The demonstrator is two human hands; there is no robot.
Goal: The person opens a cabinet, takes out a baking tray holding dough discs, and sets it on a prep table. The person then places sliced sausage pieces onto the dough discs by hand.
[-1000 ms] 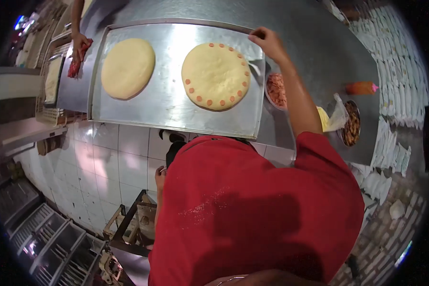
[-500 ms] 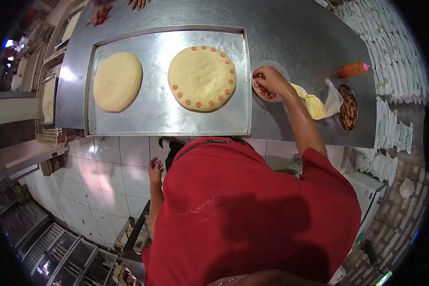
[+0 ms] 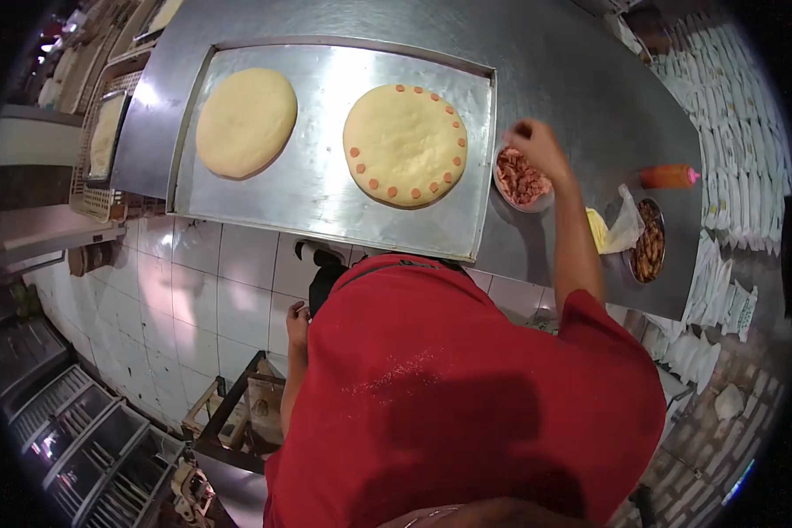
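My right hand [image 3: 543,151] is raised over the rim of a bowl of chopped pinkish meat [image 3: 521,180], its fingers pinched together and blurred; what they hold, if anything, is hidden. To its left, a round of dough [image 3: 405,145] lies on a large metal tray [image 3: 317,198], with several small orange-pink sausage slices [image 3: 392,191] set along part of its edge. A second, plain dough round [image 3: 246,123] sits on the tray's left side. My left hand [image 3: 297,324] hangs beside my body, below the table, fingers loosely curled and apart, holding nothing.
Right of the bowl are a yellow-filled plastic bag [image 3: 620,224], an oval dish of brown pieces [image 3: 649,242] and an orange sauce bottle [image 3: 667,176]. Stacked white packets [image 3: 730,132] line the far right. Plastic crates [image 3: 97,198] stand at the left table edge.
My right hand has lifted out of the meat bowl, uncovering its contents. The view has shifted, so the tray sits further right. Another person's hands at the far table edge are out of view.
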